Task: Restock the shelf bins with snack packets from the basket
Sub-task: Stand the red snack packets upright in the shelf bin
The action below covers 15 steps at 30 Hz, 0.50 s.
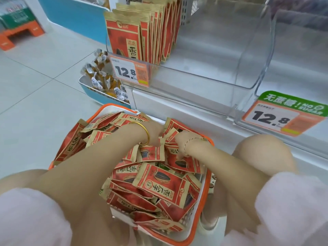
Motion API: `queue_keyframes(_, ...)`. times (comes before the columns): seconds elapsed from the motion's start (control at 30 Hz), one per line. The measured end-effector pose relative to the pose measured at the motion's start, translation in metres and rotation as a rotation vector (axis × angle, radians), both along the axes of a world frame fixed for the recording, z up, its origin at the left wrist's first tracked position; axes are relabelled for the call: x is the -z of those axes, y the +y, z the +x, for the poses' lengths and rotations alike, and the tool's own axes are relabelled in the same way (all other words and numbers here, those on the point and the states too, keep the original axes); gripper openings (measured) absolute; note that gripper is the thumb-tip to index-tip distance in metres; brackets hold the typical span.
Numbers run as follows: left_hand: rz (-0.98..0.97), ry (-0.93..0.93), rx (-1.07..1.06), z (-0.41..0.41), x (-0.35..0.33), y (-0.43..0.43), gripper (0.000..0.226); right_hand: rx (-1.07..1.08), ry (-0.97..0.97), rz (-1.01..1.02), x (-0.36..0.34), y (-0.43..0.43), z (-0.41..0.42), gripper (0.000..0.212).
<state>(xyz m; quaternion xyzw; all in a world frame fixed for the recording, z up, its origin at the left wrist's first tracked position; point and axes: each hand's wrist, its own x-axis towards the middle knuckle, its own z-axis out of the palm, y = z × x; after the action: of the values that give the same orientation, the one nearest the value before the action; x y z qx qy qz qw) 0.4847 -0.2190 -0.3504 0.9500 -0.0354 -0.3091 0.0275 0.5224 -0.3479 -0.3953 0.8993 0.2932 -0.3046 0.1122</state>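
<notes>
A white basket with an orange rim (206, 189) sits on the floor between my knees, heaped with red and tan snack packets (159, 180). Both hands reach into its far side. My left hand (156, 134), a gold bangle on the wrist, has its fingers buried among the packets. My right hand (179, 139), a thin bracelet on the wrist, grips packets next to it. Above, a clear shelf bin (204, 75) holds a row of upright packets (142, 32) at its left end. The remainder of that bin is bare.
A second clear bin (292, 68) stands to the right. Price tags reading 12.8 (128, 71) (282, 118) hang on the bin fronts. A blue tray of small wrapped snacks (101, 80) sits at lower left of the shelf. Tiled floor (39, 86) spreads to the left.
</notes>
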Motion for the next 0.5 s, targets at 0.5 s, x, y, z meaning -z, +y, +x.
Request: queue_keyframes(0.5,-0.952,-0.778,-0.414,-0.01,-0.158,0.001,0.016,0.616,0.676,1.03,-0.201,-0.086,-0.024,0.034)
